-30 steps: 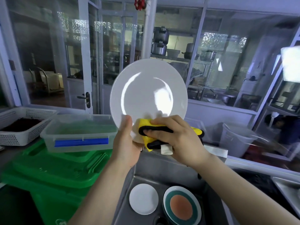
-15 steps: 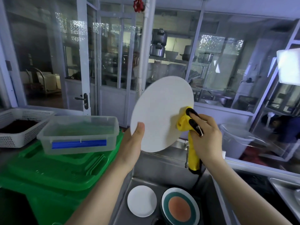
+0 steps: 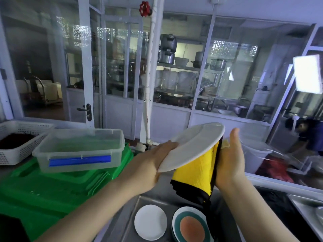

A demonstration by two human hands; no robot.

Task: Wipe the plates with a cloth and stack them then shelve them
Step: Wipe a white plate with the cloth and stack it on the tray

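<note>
A large white plate (image 3: 194,145) is tilted nearly flat above the sink, its right edge higher. My left hand (image 3: 153,165) grips its lower left rim. A yellow cloth with black edging (image 3: 195,173) hangs under the plate. My right hand (image 3: 229,161) holds the cloth against the plate's underside, thumb pointing up past the rim. Below, in the steel sink (image 3: 125,217), lie a small white plate (image 3: 150,222) and a plate with green rings and an orange centre (image 3: 191,226).
A clear plastic box with a blue clip (image 3: 78,149) sits on green bin lids (image 3: 52,186) at the left. A white perforated basket (image 3: 19,137) stands behind it. A white pipe (image 3: 146,105) rises behind the sink, in front of glass partitions. A white bucket (image 3: 257,154) stands right.
The plate has swung from upright to nearly flat and moved right and lower. The cloth now hangs beneath it, with my right hand under the plate's right edge.
</note>
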